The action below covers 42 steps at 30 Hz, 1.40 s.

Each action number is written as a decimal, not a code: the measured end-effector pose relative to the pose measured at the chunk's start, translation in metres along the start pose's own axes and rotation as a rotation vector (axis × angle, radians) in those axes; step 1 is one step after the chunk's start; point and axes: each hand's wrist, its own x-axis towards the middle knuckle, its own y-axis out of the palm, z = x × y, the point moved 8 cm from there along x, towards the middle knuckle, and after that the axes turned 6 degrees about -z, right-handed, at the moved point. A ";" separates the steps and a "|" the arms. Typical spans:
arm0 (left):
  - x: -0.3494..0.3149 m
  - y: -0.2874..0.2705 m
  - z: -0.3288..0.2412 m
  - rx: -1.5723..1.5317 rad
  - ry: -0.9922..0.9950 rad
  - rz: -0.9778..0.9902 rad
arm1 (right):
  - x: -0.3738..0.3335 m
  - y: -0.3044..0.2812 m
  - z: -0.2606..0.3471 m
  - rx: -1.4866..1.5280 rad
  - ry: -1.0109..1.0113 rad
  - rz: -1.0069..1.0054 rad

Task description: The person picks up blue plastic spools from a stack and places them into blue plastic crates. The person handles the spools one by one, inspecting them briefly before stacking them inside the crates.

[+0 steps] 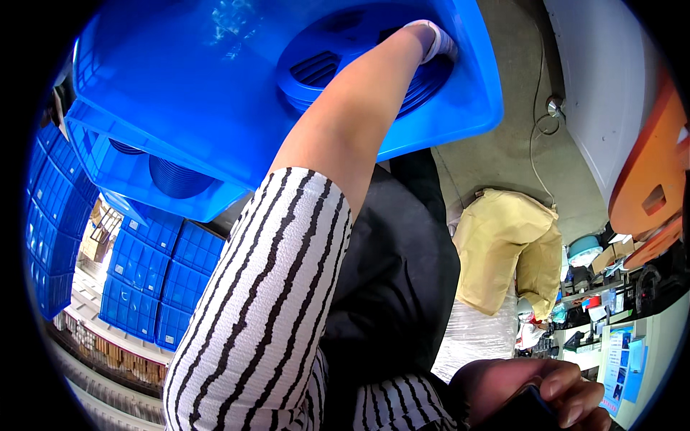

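Fingers of the gloved left hand, hidden so I cannot tell their spread, reach onto a blue reel inside the blue crate, apparently mid-pickup, while the right hand curls around a dark object below.

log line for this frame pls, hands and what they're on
left hand: gloved, reaching into blue crate, on blue reel | right hand: holding dark object | stacked blue crates at left

A round blue reel with slotted vents lies flat, apparently, inside the top blue crate.
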 end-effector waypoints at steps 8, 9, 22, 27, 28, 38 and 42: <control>-0.137 -0.023 0.004 0.136 -0.047 -0.152 | -0.021 0.027 0.045 0.021 0.012 -0.061; -0.147 -0.023 0.012 0.158 -0.038 -0.128 | -0.025 0.032 0.053 0.030 -0.037 -0.062; -0.348 -0.090 0.111 0.009 0.152 -0.173 | -0.106 0.113 0.172 0.005 -0.284 -0.021; -0.429 -0.095 0.139 -0.356 0.254 -0.148 | -0.162 0.137 0.234 0.097 -0.461 0.023; -0.453 -0.096 0.143 -0.391 0.249 -0.130 | -0.171 0.142 0.246 0.101 -0.408 0.054; -0.692 -0.133 0.182 -0.790 0.518 -0.176 | -0.287 0.170 0.389 0.225 -0.792 0.270; -0.773 -0.145 0.205 -1.070 0.655 -0.230 | -0.339 0.177 0.437 0.249 -0.860 0.351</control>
